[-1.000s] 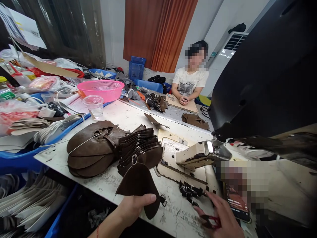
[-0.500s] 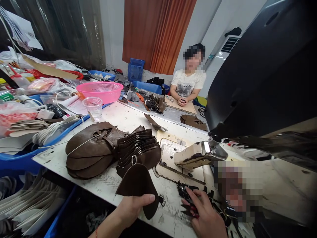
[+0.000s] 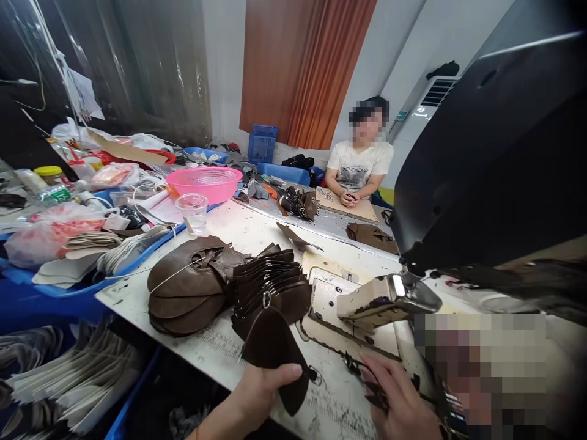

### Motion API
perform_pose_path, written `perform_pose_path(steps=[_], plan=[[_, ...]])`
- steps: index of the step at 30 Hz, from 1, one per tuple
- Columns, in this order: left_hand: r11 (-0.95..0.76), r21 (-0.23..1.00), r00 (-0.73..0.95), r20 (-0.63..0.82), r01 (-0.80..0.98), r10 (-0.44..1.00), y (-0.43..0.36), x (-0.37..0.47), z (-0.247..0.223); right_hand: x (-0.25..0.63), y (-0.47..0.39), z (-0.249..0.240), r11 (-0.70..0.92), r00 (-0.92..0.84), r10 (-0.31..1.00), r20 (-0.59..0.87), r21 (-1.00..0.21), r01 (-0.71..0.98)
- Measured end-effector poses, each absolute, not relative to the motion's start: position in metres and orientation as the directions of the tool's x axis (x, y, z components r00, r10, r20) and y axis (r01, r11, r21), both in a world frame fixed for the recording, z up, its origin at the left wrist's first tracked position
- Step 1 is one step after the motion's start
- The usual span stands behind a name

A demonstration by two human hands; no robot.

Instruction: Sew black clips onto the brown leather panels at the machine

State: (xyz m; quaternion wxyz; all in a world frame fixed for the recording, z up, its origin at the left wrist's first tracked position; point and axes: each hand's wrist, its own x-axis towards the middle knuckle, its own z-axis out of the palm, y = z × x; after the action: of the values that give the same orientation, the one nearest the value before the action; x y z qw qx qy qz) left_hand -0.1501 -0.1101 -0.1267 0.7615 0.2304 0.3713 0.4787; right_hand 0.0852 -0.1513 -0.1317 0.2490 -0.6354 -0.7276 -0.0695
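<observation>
My left hand [image 3: 259, 391] grips a dark brown leather shoe piece [image 3: 275, 351] between thumb and fingers, above the table's front edge. The piece is broad at its upper end, and a small buckle [image 3: 314, 375] shows beside its lower right edge. My right hand [image 3: 403, 397] is closed around dark pointed thread snips [image 3: 376, 396], partly hidden by the fingers. Its fingertips touch small black strap pieces [image 3: 352, 363] on the table, blurred here. Behind my left hand lies a fanned stack of brown leather pieces with buckles [image 3: 270, 278], against a tied bundle of rounded brown pieces [image 3: 186, 284].
A sewing machine [image 3: 387, 299] stands right of the stack, its dark body overhanging. A clear plastic cup [image 3: 192, 214] and pink basket [image 3: 206, 183] are at the back. Blue bins with material line the left. A person [image 3: 360, 165] sits across the table, hands together.
The view has shifted, so the scene sits further right and lower. My left hand keeps the leather piece. My right hand's fingers have drawn closer together at the black straps.
</observation>
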Motion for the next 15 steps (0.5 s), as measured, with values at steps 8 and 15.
perform_pose_path(steps=[8,15], plan=[[0.438,0.562,0.243,-0.390,-0.702,0.888,-0.109,-0.147,-0.121,0.014,-0.054,-0.076,0.197,-0.101,0.964,0.248,-0.401,0.895],[0.374,0.571,0.150,-0.401,-0.730,0.904,-0.107,-0.145,-0.123,-0.004,-0.088,-0.096,0.177,-0.124,0.979,0.162,-0.373,0.911]])
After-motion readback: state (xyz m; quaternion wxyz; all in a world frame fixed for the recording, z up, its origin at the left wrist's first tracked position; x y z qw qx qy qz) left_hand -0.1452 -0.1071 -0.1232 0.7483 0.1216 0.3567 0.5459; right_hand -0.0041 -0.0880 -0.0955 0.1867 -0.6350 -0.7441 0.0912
